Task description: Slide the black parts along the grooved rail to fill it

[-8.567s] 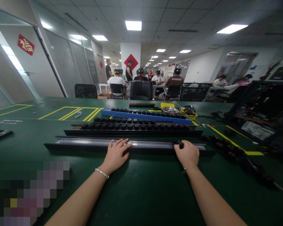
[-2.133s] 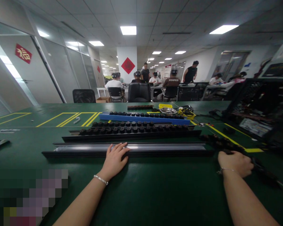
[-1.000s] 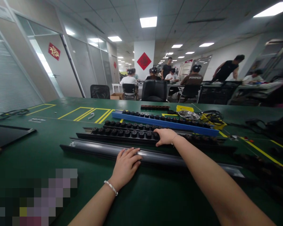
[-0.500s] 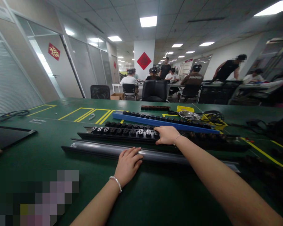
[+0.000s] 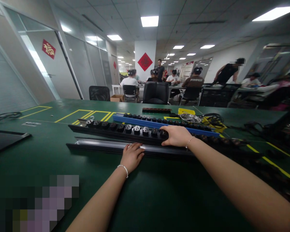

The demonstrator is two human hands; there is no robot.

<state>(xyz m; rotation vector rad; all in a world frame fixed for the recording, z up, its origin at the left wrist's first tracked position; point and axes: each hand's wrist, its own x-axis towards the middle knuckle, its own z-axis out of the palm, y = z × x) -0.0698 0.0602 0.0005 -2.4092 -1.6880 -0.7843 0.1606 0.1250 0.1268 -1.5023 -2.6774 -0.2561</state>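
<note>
Two long black rails lie across the green table, roughly side by side. My left hand [image 5: 132,157] rests on the nearer rail [image 5: 96,145], fingers stretched over its top edge; a shiny, smooth strip shows along its inside. Just beyond it is a second black rail carrying a row of round black socket-like modules [image 5: 120,128]. My right hand [image 5: 176,135] grips this socket rail near its middle, thumb on the near side and fingers over the modules. Its right part is hidden behind my hand and forearm. A blue rail [image 5: 147,120] with similar black modules lies behind it.
At the back are a short dark strip [image 5: 157,110], a yellow tray [image 5: 186,111], a round metal dish [image 5: 190,118] and bundled cables [image 5: 214,120]. A black panel [image 5: 7,138] lies at left. Several people sit or stand at tables beyond.
The socket rail in my right hand has shifted left and now covers the row of modules seen behind it before. My left hand stays on the near rail. The camera view has turned slightly.
</note>
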